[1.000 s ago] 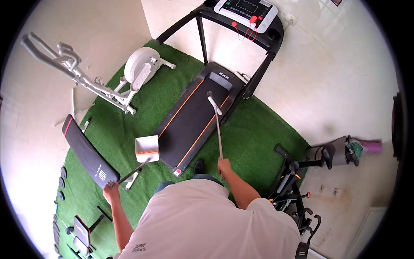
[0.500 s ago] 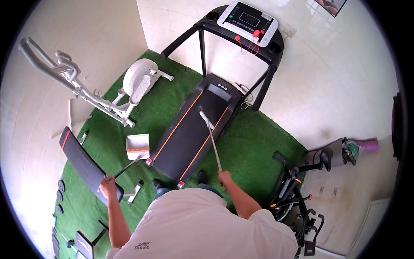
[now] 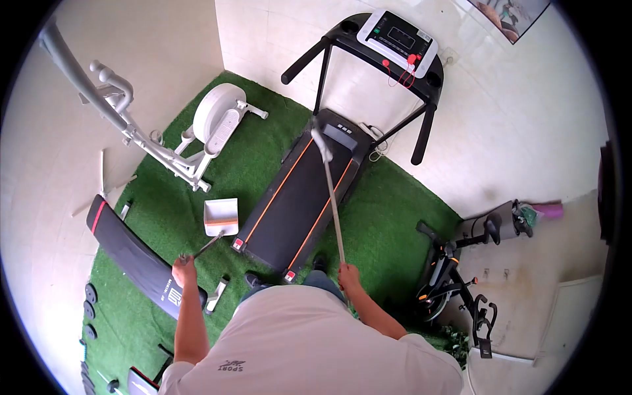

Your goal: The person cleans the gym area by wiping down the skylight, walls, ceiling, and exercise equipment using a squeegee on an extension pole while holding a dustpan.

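My left hand [image 3: 185,270] is closed around the long handle of a white dustpan [image 3: 220,209], which has an orange strip across its inside. The pan hangs over or rests on the green turf, left of the treadmill's rear end; I cannot tell which. My right hand [image 3: 349,276] grips the stick of a broom [image 3: 334,204]. Its pale, slightly blurred head is over the front end of the treadmill [image 3: 283,204], near the motor cover. Whether the bristles touch the treadmill is unclear.
Green turf [image 3: 382,217] covers the floor. A white elliptical trainer [image 3: 217,125] stands at the upper left, a black sit-up bench [image 3: 135,253] at the left. To the right is an exercise bike [image 3: 438,276]. A white cable [image 3: 377,150] lies beside the treadmill.
The broom head has moved forward along the treadmill toward its motor cover. My left hand and the dustpan appear slightly farther right as the view shifts.
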Motion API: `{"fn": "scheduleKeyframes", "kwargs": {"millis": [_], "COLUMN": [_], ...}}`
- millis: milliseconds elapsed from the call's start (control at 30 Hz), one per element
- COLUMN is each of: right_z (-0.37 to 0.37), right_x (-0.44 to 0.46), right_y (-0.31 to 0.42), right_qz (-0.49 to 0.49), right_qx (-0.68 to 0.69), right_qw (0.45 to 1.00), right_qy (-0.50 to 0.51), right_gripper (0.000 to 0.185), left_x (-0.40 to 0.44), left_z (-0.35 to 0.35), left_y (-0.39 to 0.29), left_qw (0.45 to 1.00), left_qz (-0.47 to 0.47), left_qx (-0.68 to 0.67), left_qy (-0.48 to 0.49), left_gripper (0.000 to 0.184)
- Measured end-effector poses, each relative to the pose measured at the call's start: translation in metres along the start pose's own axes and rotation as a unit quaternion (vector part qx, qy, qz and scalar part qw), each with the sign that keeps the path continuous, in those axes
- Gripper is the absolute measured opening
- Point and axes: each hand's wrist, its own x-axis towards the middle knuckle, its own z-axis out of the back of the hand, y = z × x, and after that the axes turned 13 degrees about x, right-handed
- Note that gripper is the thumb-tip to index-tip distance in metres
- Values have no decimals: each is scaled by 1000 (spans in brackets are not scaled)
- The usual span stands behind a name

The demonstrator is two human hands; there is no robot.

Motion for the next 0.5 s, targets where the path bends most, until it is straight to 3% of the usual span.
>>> {"fn": "scheduleKeyframes", "kwargs": {"millis": [33,67,133,267,333,400,467,500], "right_z": [4,8,13,6,1,-15,-4,-5], "right_x": [-4,-2,5,-14,-8,-17,26,33], "right_y": [-5,-15,-32,29,49,83,100,101], "right_qz": [70,68,238,116,162,240,67,64], "right_qx": [-59,-64,-163,-116,-218,-232,-233,-238], "right_qw": [996,995,954,986,962,943,964,960], "right_qy": [-15,-17,-77,-14,13,-6,114,133], "right_gripper": [40,40,40,39,37,34,31,31], "left_x": [6,12,17,17,19,16,0,1], "left_z": [-5,-13,-21,-14,-19,-14,-11,-22], "left_y": [3,8,15,8,12,8,11,20], "left_qw": [1000,1000,1000,998,999,996,996,996], "left_qz": [2,-11,-2,48,40,63,84,88], "left_qx": [-1,8,5,13,-13,-6,13,-4], "left_qy": [5,9,20,25,23,62,21,15], "left_gripper": [34,34,35,37,41,44,40,38]}}
